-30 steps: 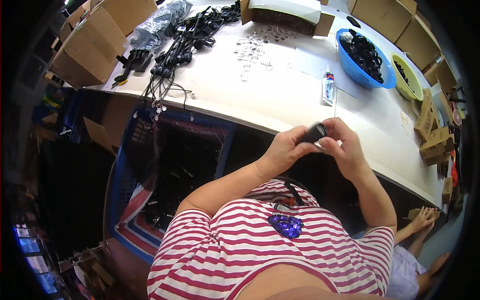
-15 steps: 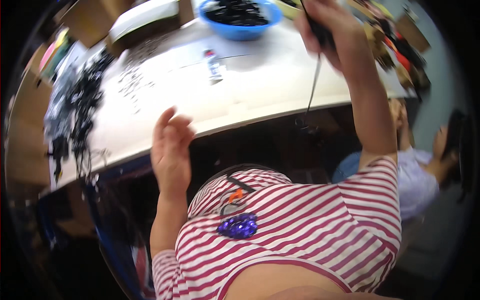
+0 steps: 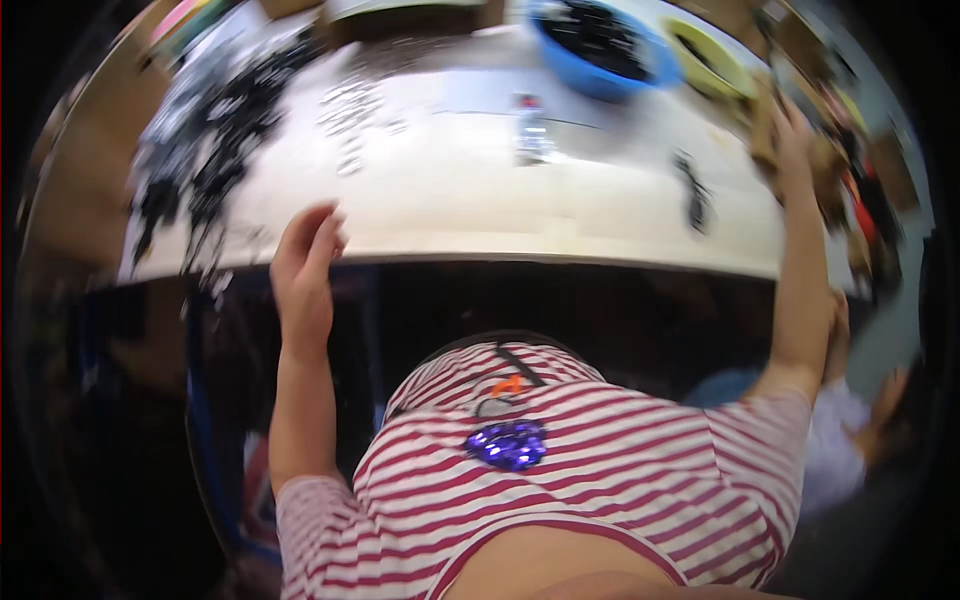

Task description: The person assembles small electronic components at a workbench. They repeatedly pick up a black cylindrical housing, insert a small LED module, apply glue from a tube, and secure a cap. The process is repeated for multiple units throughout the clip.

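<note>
My left hand (image 3: 308,245) is raised over the table's near edge, fingers loosely bent, with nothing visible in it. My right arm stretches to the far right. The right hand (image 3: 792,135) is blurred at the table's right side, beside brown cardboard pieces. A dark, long object (image 3: 772,55) shows just beyond its fingers; whether they hold it I cannot tell. A black corded item (image 3: 694,192) lies on the white tabletop (image 3: 620,215), left of that hand. Small pale pieces (image 3: 350,115) are spread in loose rows beyond my left hand.
A blue basin (image 3: 610,85) of black parts stands at the back, with a yellow-green basin (image 3: 735,75) to its right. A small clear bottle with a red top (image 3: 531,130) is mid-table. Black cables (image 3: 235,125) pile at left. Another person's sleeve (image 3: 835,445) shows at lower right.
My right hand, which held a black corded item up over the table, has moved far right. A black corded item now lies on the tabletop. The view has swung, shifting the table's things rightward.
</note>
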The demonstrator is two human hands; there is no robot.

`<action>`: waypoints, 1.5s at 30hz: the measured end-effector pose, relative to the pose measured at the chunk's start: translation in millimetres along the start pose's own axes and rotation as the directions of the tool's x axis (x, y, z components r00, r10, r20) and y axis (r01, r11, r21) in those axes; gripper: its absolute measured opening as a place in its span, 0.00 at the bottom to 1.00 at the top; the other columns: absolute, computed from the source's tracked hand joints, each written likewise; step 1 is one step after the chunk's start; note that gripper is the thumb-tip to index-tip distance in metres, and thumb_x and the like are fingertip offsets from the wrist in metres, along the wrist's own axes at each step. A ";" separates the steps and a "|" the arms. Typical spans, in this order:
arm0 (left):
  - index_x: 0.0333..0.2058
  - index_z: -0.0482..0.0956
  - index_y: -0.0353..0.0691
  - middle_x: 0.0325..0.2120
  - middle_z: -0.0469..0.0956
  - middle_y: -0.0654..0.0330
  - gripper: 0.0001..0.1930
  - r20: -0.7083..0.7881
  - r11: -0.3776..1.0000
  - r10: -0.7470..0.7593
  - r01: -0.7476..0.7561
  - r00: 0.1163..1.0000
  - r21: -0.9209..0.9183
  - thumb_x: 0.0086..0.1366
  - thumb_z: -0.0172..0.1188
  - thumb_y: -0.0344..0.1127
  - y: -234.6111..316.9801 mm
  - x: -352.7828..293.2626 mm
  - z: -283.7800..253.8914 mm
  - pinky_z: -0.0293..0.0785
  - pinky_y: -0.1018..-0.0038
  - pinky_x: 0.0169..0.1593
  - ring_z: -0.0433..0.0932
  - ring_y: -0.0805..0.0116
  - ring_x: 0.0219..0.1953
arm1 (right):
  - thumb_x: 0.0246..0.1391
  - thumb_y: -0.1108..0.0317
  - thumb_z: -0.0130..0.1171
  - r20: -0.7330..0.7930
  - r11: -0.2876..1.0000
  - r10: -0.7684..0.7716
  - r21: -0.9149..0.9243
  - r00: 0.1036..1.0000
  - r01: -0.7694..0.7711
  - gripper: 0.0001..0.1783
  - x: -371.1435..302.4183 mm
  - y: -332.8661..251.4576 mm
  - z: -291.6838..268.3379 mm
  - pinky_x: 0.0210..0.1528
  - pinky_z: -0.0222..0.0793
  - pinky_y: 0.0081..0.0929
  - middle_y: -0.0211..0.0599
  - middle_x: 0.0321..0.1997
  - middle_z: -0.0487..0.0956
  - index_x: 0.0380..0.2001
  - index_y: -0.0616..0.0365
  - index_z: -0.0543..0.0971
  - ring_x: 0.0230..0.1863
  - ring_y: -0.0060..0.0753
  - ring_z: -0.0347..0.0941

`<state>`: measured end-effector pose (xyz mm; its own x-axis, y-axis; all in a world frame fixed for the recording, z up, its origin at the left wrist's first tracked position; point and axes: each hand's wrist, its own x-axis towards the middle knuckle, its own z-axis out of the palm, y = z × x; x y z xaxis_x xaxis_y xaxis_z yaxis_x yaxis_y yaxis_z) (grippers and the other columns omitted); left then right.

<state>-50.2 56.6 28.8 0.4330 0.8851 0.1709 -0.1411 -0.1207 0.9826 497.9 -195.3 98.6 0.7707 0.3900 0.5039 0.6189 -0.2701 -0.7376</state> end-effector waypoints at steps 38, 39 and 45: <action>0.35 0.74 0.36 0.23 0.76 0.62 0.10 -0.156 0.723 0.398 -0.204 0.904 0.660 0.59 0.54 0.36 -2.3 289.7 -193.1 0.67 0.77 0.28 0.73 0.73 0.24 | 0.48 0.73 0.55 0.662 0.861 -0.492 0.466 0.565 0.204 0.07 -194.4 -165.5 286.4 0.35 0.68 0.24 0.37 0.31 0.77 0.32 0.56 0.79 0.32 0.34 0.73; 0.34 0.73 0.32 0.21 0.74 0.65 0.10 -0.251 0.802 0.457 -0.274 0.853 0.530 0.60 0.53 0.34 4.1 288.8 -201.5 0.64 0.82 0.26 0.69 0.80 0.21 | 0.48 0.73 0.55 0.657 0.852 -0.512 0.473 0.553 0.226 0.07 -195.1 -166.9 286.6 0.35 0.68 0.24 0.37 0.31 0.77 0.32 0.56 0.79 0.32 0.34 0.73; 0.32 0.70 0.37 0.23 0.71 0.62 0.07 -0.473 0.876 0.316 -0.444 0.823 -0.188 0.64 0.47 0.34 58.7 232.7 -215.0 0.71 0.76 0.30 0.70 0.73 0.23 | 0.48 0.73 0.55 0.704 0.879 -0.463 0.442 0.539 0.179 0.07 -196.6 -168.8 284.2 0.36 0.68 0.24 0.37 0.31 0.76 0.32 0.57 0.79 0.32 0.34 0.73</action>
<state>-149.2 352.1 110.6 -0.1093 0.9026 0.4165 -0.4830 -0.4144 0.7713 198.8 23.8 -3.8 0.0221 0.9547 0.2967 0.6151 0.2210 -0.7569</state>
